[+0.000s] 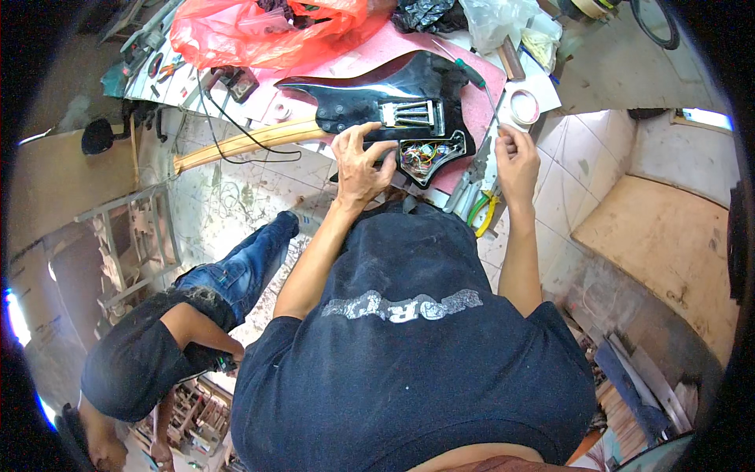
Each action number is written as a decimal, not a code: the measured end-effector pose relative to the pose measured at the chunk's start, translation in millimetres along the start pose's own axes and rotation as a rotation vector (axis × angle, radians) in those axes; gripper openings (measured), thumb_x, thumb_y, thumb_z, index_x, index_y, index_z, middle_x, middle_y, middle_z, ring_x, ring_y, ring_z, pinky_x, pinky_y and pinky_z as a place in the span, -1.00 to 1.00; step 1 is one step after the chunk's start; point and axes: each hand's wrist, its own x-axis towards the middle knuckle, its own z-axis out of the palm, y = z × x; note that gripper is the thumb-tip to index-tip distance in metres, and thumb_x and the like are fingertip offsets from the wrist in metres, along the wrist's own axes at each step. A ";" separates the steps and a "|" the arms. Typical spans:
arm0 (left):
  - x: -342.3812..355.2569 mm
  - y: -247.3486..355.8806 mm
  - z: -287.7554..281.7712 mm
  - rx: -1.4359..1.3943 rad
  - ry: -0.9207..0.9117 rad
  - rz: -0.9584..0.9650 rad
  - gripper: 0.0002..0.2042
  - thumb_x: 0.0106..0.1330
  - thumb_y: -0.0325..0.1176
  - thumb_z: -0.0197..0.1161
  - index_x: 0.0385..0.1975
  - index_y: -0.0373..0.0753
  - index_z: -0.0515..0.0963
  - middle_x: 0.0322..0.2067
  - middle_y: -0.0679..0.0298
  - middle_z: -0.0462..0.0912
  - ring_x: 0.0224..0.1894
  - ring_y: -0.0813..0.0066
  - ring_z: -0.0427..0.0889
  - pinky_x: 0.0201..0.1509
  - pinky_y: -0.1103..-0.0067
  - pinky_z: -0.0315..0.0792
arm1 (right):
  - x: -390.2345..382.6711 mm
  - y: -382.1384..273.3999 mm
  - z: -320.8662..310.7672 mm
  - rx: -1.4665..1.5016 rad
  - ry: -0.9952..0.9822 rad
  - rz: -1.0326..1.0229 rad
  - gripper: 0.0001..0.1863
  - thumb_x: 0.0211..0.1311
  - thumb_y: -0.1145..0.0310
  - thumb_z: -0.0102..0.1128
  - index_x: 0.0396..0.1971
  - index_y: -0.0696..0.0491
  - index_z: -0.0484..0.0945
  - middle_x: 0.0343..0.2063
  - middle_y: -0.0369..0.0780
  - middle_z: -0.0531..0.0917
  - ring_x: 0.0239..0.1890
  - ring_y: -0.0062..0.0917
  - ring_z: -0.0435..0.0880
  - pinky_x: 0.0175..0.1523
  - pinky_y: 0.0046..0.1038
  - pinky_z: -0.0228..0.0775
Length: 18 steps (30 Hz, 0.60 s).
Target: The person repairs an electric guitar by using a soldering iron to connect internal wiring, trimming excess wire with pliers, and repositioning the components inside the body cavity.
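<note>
A black electric guitar (362,98) lies back side up on the bench, its pale wooden neck (252,141) pointing left. Metal springs (411,115) show in one body cavity; coloured wires (425,156) fill another nearer me. My left hand (362,169) rests at the guitar's near edge, left of the wired cavity. Its fingers are bent and apart, touching the body. My right hand (517,165) is raised beside the bench's right end, close to a tape roll (523,105). Its fingertips are pinched together; what they hold is too small to tell.
A green-handled screwdriver (470,72) lies beyond the guitar. Yellow-green pliers (486,211) sit near the bench's front edge. A red plastic bag (236,35) and a black cable (216,106) lie at left. Another person (149,354) bends over at lower left.
</note>
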 end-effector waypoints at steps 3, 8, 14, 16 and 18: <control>-3.6 -0.2 -3.5 0.034 -0.022 -0.041 -0.78 0.04 -0.28 0.52 -0.27 -0.02 0.76 0.11 0.22 0.57 0.21 0.14 0.45 0.31 0.20 0.19 | -6.3 -24.7 10.3 0.005 -0.120 -0.290 -0.80 0.22 0.45 0.38 -0.15 0.12 0.75 -0.28 -0.15 0.70 -0.27 -0.40 0.69 -0.12 -0.43 0.52; -3.7 6.0 3.1 0.038 -0.087 -0.112 -0.72 0.03 -0.17 0.57 -0.25 -0.01 0.73 0.17 0.13 0.50 0.28 0.05 0.37 0.35 0.13 0.14 | -24.0 -45.0 53.9 0.024 -0.279 -0.467 -0.86 0.14 0.36 0.43 -0.33 0.07 0.74 -0.33 -0.20 0.62 -0.19 -0.30 0.60 -0.05 -0.26 0.46; 3.6 16.6 14.2 0.138 -0.083 -0.268 -0.53 -0.07 -0.15 0.60 -0.15 -0.13 0.61 0.24 -0.02 0.35 0.33 -0.04 0.23 0.39 0.09 0.04 | -20.3 -40.2 78.2 -0.082 -0.264 -0.507 -0.89 0.14 0.37 0.42 -0.38 0.08 0.73 -0.37 -0.23 0.59 -0.24 -0.31 0.56 -0.08 -0.25 0.43; 6.4 19.1 15.8 0.162 -0.118 -0.348 -0.39 -0.10 -0.17 0.59 0.00 -0.19 0.52 0.30 -0.08 0.26 0.37 -0.08 0.17 0.42 0.06 -0.02 | -18.6 -37.3 79.7 -0.113 -0.261 -0.502 -0.89 0.15 0.37 0.41 -0.37 0.08 0.73 -0.38 -0.23 0.59 -0.24 -0.30 0.56 -0.09 -0.25 0.43; 9.4 21.6 20.1 0.189 -0.104 -0.355 -0.38 -0.11 -0.16 0.59 0.00 -0.19 0.52 0.29 -0.09 0.28 0.38 -0.08 0.18 0.43 0.05 -0.01 | -16.7 -35.2 79.7 -0.121 -0.288 -0.554 -0.89 0.15 0.40 0.39 -0.35 0.09 0.73 -0.38 -0.22 0.57 -0.25 -0.29 0.54 -0.09 -0.25 0.43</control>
